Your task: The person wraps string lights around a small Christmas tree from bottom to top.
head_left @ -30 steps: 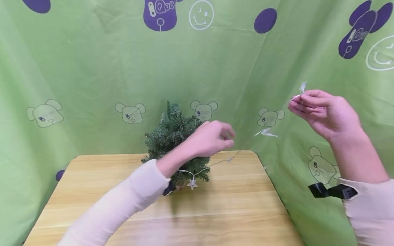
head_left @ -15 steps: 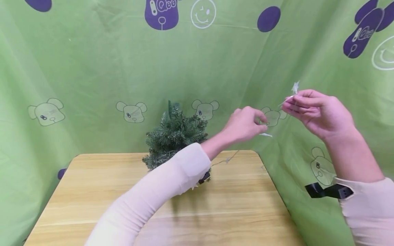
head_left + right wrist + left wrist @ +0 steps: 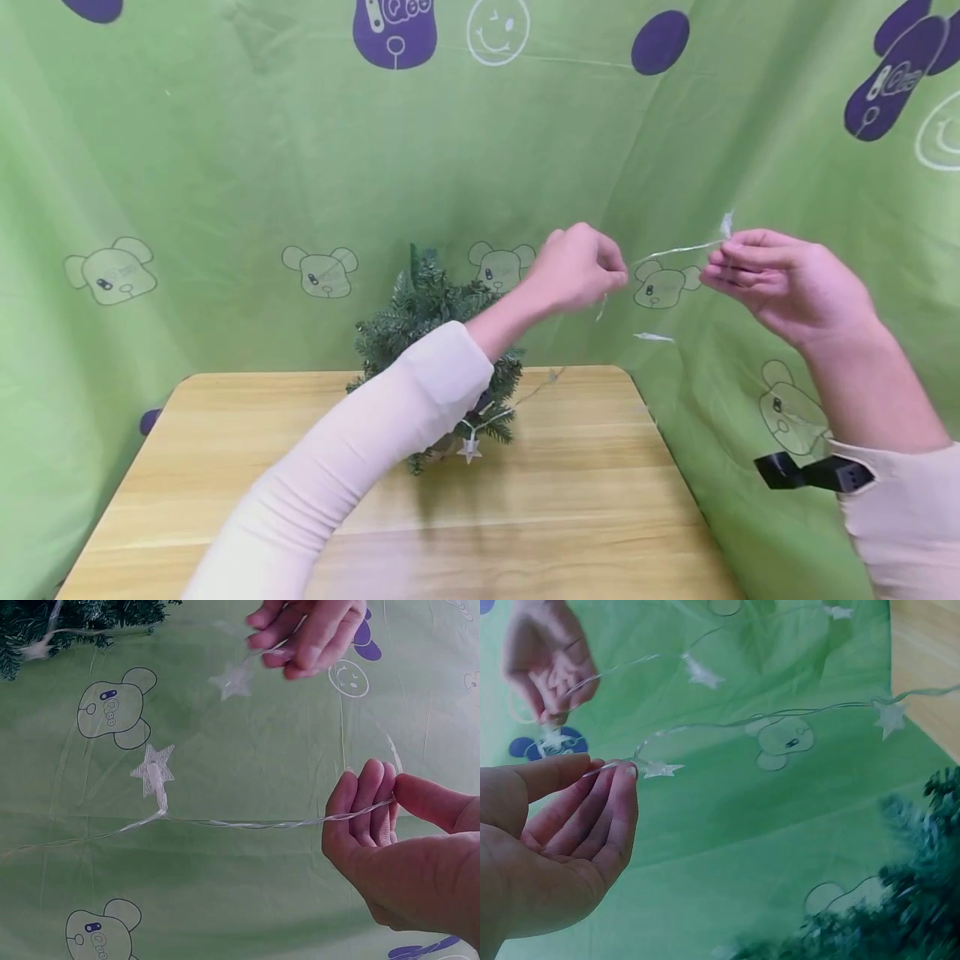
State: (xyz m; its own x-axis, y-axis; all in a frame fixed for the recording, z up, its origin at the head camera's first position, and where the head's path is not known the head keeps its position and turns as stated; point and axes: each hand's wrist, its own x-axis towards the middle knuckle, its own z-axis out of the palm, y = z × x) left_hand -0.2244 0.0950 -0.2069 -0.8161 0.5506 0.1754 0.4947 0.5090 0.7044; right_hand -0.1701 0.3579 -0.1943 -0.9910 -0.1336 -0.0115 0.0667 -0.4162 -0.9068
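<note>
My left hand [image 3: 577,271] is raised in front of and right of the small green artificial Christmas tree [image 3: 420,325]. Its thumb and fingertips pinch the thin clear wire of a star string light beside a star [image 3: 662,770]. Farther right, my right hand [image 3: 802,287] holds another stretch of the wire [image 3: 678,249] between thumb and fingers, a star [image 3: 727,224] poking up above the fingertips. One more star [image 3: 154,771] hangs on the strand in the right wrist view. Low on the tree's front dangles a star [image 3: 469,450]. My left forearm hides part of the tree.
The tree stands on a light wooden table [image 3: 585,500], toward its back edge. A green printed cloth [image 3: 225,167] hangs behind and at both sides. The loose strand [image 3: 540,387] runs from the tree past the table's right back corner.
My left hand has gone from in front of the tree rightward to the strand, then slightly back left and up, now pinching wire. My right hand keeps its hold, having shifted only slightly.
</note>
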